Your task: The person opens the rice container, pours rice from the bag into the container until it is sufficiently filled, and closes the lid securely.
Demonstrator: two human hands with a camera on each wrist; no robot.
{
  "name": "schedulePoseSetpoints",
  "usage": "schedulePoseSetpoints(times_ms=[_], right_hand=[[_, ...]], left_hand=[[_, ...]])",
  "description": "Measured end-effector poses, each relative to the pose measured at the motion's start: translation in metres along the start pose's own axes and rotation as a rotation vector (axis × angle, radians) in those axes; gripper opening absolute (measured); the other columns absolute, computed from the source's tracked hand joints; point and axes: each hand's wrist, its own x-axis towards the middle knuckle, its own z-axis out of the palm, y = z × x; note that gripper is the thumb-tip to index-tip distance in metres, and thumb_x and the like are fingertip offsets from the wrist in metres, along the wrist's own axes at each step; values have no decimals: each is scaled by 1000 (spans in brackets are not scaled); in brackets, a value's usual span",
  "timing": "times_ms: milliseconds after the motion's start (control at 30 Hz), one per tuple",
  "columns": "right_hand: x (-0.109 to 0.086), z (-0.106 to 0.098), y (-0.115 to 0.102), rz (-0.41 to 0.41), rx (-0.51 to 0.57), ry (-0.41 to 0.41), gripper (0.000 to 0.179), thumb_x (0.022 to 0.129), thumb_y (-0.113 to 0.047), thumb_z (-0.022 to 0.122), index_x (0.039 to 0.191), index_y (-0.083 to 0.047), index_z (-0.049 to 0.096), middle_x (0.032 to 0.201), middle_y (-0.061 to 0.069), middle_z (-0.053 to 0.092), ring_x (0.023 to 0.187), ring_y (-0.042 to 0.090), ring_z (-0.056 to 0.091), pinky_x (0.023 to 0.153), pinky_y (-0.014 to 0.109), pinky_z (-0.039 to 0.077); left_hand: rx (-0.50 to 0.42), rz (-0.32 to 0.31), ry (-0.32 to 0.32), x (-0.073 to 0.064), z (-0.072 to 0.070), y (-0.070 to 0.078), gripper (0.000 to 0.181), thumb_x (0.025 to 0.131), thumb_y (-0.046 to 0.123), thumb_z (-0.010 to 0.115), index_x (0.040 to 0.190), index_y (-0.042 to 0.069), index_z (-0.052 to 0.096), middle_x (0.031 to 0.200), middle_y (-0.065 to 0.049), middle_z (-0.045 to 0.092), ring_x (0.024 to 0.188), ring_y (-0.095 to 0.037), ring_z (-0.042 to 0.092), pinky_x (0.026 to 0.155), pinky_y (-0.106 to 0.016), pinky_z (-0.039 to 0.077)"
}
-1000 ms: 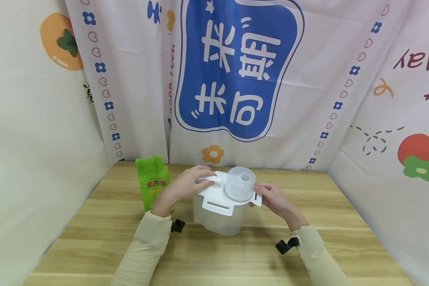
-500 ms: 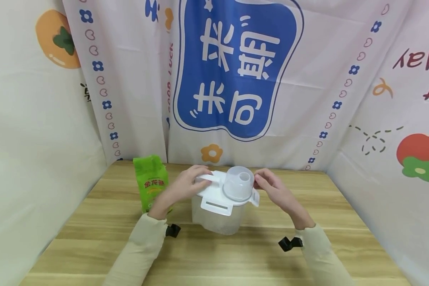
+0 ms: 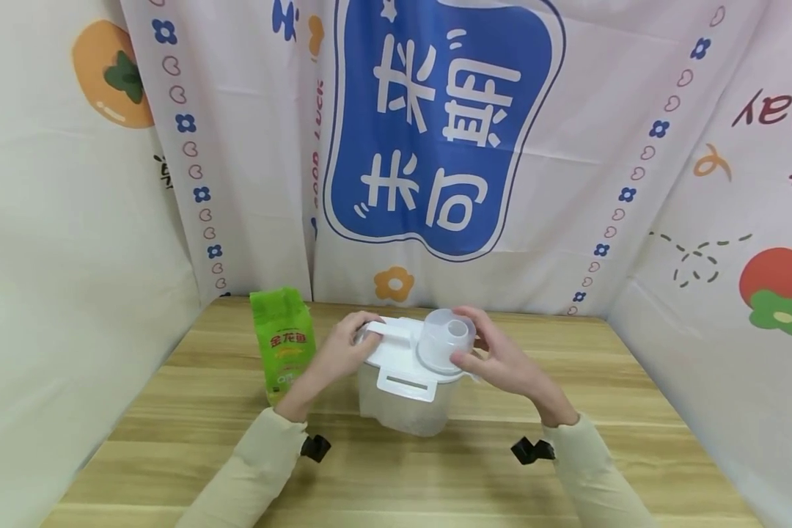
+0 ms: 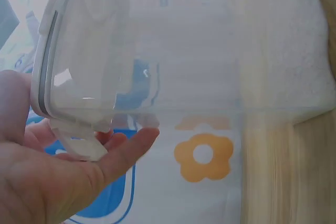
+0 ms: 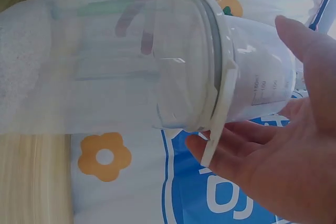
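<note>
A clear plastic storage container stands upright on the table, with white grainy contents low inside it. Its white lid is on, and a front latch sticks outward. Upside down on the lid's right part sits a clear measuring cup, with scale marks visible in the right wrist view. My left hand grips the lid's left end, thumb and fingers around the latch there. My right hand holds the cup, thumb in front and fingers behind; the right-end latch also sticks out beside these fingers.
A green printed bag stands left of the container, near my left forearm. The wooden table ends at a printed cloth backdrop, with cloth walls on both sides.
My right hand has left the lid's right-end latch and moved up around the measuring cup. That latch was pinched a second ago. My left hand stays at the lid's left end.
</note>
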Motion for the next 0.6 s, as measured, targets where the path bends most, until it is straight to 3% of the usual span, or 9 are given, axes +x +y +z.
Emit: schedulePoseSetpoints(times_ms=[167,300,467,600], right_hand=[[-1,0,2,5,-21,-1,71,88,-20,73,147,-15,34,136,15,51,111,28,61,95,37,52],[-2,-2,6,-5,-3,6,70,87,-17,74,146,-16,37,135,15,53,107,25,61,92,30,53],[-4,-7,11,-33,42,5,69,85,-11,75,145,-12,41,132,16,54,102,20,62,86,24,53],[-6,-11,12,-53,59,16,67,84,-9,76,143,-11,44,129,16,56,98,17,62,84,23,54]], left_hand=[[-4,-8,-32,-5,4,3,28,94,25,63,119,12,62,129,-12,58,112,-27,56,92,-42,53],[-52,-12,-101,-9,2,1,34,93,30,66,125,18,60,127,-10,58,104,-24,56,81,-33,52],[-137,6,-234,-16,-2,-4,55,91,34,70,140,23,47,133,-11,53,108,-25,55,83,-33,52],[-229,23,-300,-18,-3,-9,82,87,30,75,152,19,26,147,-16,39,120,-30,51,95,-39,52]])
